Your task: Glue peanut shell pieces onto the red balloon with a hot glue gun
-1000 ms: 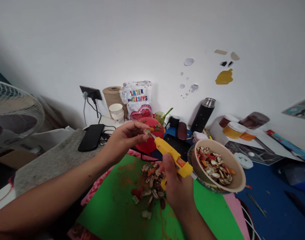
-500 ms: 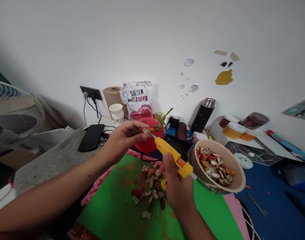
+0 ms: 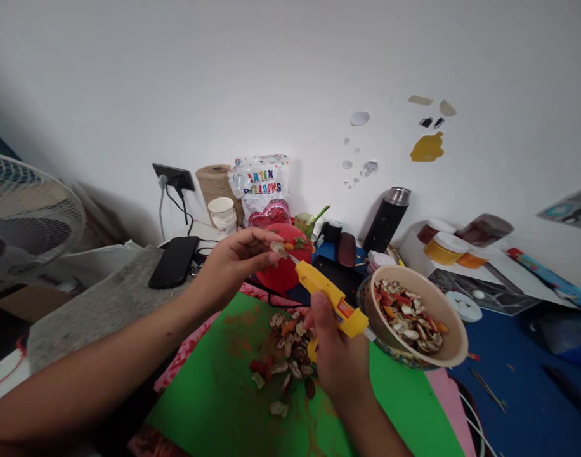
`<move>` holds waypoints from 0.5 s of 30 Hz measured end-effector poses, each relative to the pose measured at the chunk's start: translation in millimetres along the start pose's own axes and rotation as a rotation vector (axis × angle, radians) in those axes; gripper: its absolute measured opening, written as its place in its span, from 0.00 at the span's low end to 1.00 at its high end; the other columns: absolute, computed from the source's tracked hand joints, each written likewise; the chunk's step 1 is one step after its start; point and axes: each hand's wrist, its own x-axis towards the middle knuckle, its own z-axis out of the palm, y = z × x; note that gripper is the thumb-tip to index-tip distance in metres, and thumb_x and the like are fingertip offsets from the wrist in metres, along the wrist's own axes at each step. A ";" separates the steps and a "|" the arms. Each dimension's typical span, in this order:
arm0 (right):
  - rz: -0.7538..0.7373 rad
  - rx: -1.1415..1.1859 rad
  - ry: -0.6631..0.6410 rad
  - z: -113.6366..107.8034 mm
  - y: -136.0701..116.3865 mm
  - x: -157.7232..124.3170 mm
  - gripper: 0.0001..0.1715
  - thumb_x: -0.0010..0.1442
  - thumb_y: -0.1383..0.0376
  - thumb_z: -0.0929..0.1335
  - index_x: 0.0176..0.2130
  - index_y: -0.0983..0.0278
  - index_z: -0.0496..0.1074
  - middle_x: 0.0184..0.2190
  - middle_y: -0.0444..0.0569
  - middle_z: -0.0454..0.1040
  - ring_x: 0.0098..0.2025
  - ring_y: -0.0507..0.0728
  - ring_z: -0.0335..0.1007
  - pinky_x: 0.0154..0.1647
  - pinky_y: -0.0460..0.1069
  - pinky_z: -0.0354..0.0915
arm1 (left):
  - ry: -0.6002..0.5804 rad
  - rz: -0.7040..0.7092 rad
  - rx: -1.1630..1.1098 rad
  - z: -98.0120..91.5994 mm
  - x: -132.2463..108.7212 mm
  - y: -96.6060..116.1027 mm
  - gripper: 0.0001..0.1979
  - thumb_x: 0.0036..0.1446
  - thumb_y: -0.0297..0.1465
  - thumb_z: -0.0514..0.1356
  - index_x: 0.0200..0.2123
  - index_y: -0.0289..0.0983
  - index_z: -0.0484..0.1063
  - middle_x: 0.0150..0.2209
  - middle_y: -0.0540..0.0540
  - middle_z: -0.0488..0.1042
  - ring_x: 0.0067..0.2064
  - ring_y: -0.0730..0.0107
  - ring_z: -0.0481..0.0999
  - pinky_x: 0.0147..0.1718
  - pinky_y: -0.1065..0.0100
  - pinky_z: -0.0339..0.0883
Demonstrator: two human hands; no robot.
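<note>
Pinched in the left hand (image 3: 247, 254), 1 shell piece (image 3: 278, 248) sits at the tip of the yellow glue gun (image 3: 323, 285) the right hand (image 3: 340, 358) clasps, with some pieces (image 3: 302, 243) seemingly on the far red ball (image 3: 280, 278) and many loose shells (image 3: 289, 346) left on the near green sheet (image 3: 209, 400).

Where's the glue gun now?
Head view, just below and right of centre: the yellow glue gun is in the right hand, pointing at the shell in the left hand.
</note>
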 end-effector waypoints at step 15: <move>0.014 0.030 -0.016 0.4 2.4 0.3 0.41 0.70 0.32 0.72 0.24 0.58 0.68 0.19 0.42 0.68 0.21 0.53 0.61 0.22 0.48 0.59 | 0.016 0.006 0.000 -0.1 -0.5 1.5 0.17 0.54 0.37 0.85 0.44 0.41 0.90 0.35 0.47 0.86 0.34 0.72 0.81 0.34 0.74 0.76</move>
